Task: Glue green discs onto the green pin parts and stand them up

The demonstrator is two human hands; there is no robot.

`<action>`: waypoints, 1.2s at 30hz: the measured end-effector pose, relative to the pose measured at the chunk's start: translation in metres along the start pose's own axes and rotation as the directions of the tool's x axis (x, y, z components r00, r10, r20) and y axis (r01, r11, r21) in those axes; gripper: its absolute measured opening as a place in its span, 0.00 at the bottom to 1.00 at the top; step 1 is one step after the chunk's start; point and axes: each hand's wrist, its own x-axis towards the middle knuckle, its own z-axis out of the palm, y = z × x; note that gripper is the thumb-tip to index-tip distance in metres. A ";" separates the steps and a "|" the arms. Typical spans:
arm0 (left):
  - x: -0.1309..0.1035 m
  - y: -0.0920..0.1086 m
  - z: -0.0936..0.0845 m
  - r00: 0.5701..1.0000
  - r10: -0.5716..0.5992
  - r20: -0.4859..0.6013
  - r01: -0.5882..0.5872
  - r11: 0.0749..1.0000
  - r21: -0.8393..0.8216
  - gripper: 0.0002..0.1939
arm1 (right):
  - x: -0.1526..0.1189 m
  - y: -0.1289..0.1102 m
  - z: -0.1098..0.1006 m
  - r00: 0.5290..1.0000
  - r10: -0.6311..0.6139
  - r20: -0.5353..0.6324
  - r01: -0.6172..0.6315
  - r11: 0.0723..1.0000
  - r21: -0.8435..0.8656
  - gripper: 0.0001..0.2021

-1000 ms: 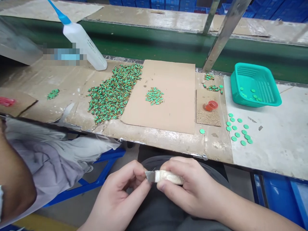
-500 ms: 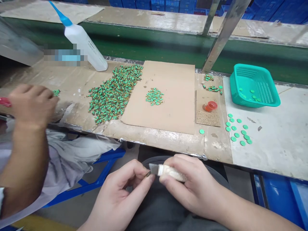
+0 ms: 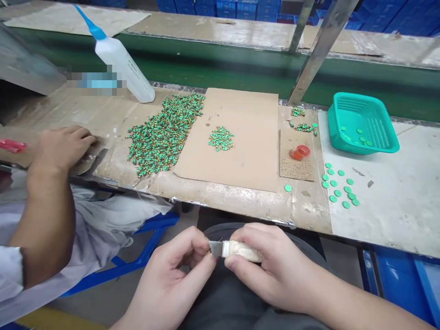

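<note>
Over my lap, my right hand (image 3: pixel 271 261) is wrapped round a knife with a pale, wrapped handle (image 3: pixel 244 252). Its short flat blade (image 3: pixel 216 248) points left and reaches the fingertips of my left hand (image 3: pixel 182 270). Thumb and forefinger of that left hand are pinched together at the blade's end; whatever they hold is too small and hidden to make out. Beyond my hands, on a cardboard sheet (image 3: pixel 254 137), lies a small heap of green and gold pieces (image 3: pixel 221 139). A much larger heap (image 3: pixel 161 137) of such pieces spreads to its left.
Green buttons (image 3: pixel 338 193) lie scattered at the right, below a green basket (image 3: pixel 364 123). A red cup (image 3: pixel 301 152) sits on a small board. A white bottle (image 3: pixel 125 68) stands at the back left. Another person's hand (image 3: pixel 62 146) rests on the table at the left.
The blade has moved slightly left, against my left fingertips, and the dark piece seen there before is now hidden. The other person's hand has shifted right and lies flatter on the table.
</note>
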 end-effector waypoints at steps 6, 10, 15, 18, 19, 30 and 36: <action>-0.001 -0.004 0.002 0.999 0.036 -0.014 -0.035 0.999 0.019 0.15 | 0.001 -0.001 -0.002 0.999 0.040 0.017 -0.041 0.998 0.041 0.10; 0.000 -0.003 0.001 0.997 0.065 -0.028 -0.064 0.997 0.038 0.15 | 0.001 -0.002 -0.002 1.000 0.027 0.010 -0.027 0.999 0.025 0.09; 0.001 -0.001 0.002 0.994 0.090 -0.064 -0.086 0.995 0.049 0.15 | -0.002 0.001 0.000 0.993 -0.002 -0.120 -0.007 0.997 -0.071 0.07; 0.000 -0.002 0.003 0.998 0.052 -0.025 -0.051 0.998 0.027 0.17 | -0.003 0.003 -0.002 0.980 -0.016 -0.199 -0.004 0.995 -0.095 0.06; 0.000 -0.003 0.002 0.999 0.041 -0.012 -0.041 0.999 0.018 0.17 | -0.003 0.003 -0.003 0.984 -0.029 -0.175 0.016 0.997 -0.077 0.06; 0.000 -0.002 -0.001 0.995 0.011 0.103 -0.006 0.999 -0.047 0.19 | 0.001 0.002 -0.004 1.000 -0.026 -0.004 0.026 0.999 0.042 0.05; -0.001 -0.004 0.000 0.993 0.038 0.111 -0.033 0.999 -0.041 0.21 | 0.001 0.003 -0.004 1.000 -0.015 0.013 0.015 0.999 0.035 0.06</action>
